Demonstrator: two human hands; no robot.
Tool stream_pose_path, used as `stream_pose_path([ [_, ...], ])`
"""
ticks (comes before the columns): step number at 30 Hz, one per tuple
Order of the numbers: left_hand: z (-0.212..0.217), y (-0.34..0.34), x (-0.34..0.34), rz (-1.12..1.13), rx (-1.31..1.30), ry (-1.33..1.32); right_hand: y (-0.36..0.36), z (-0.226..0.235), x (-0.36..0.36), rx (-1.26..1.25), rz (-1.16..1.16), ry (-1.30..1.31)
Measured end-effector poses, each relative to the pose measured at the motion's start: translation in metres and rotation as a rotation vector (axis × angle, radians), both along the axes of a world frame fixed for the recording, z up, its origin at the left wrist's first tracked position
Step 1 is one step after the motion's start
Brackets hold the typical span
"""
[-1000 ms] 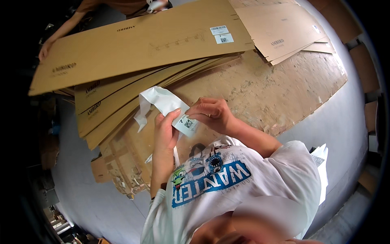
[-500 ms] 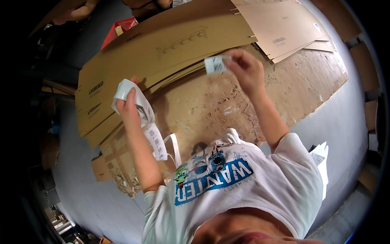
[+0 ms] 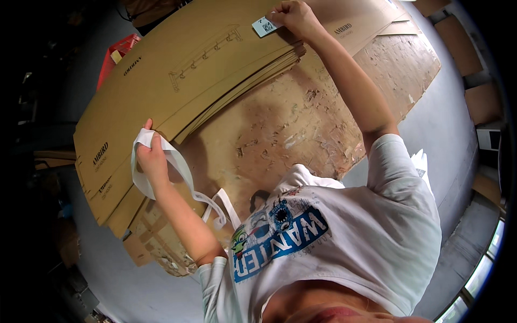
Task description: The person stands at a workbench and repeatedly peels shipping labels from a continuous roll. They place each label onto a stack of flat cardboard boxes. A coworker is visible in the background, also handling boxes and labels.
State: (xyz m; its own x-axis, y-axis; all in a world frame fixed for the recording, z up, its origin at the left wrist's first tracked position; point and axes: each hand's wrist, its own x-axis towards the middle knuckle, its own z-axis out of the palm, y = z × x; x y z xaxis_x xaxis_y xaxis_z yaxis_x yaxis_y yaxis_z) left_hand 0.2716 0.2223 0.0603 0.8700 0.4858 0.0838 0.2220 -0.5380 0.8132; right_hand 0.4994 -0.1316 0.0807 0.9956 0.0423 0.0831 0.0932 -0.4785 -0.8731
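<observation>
Pinched at one end by my right hand [image 3: 297, 19] is a small white label [image 3: 265, 26] with a printed square code. It is over the right part of the top flat cardboard sheet [image 3: 145, 91]; I cannot tell whether it touches the board. My left hand [image 3: 153, 159] is closed on a looped white strip of label backing [image 3: 182, 168], near the sheets' front edge. The strip's tail trails down toward my shirt. Several brown sheets lie stacked under the top one, which bears a line drawing of a rack with hooks.
A worn wooden tabletop [image 3: 280, 124] with torn paper scraps lies between me and the stack. More cardboard sheets [image 3: 350, 24] rest at the far right. A red crate [image 3: 116, 58] stands beyond the stack at the left. Brown boxes [image 3: 458, 46] line the right side.
My right hand has carried the label forward and left, over the cardboard. My left hand has shifted down and left in view with the strip. The camera's view has shifted too.
</observation>
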Motion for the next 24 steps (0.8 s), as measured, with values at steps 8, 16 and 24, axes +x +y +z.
stream_pose_path([
  [8,0.003,-0.011,0.001,0.022,0.044,-0.005,0.001,-0.028,0.020,-0.018,0.066,0.060],
  [16,-0.001,-0.011,0.000,0.010,0.093,-0.028,0.010,0.013,-0.004,-0.242,0.058,0.177],
  [24,0.004,-0.017,0.001,0.018,0.064,-0.003,0.010,0.011,-0.005,-0.345,0.026,0.115],
])
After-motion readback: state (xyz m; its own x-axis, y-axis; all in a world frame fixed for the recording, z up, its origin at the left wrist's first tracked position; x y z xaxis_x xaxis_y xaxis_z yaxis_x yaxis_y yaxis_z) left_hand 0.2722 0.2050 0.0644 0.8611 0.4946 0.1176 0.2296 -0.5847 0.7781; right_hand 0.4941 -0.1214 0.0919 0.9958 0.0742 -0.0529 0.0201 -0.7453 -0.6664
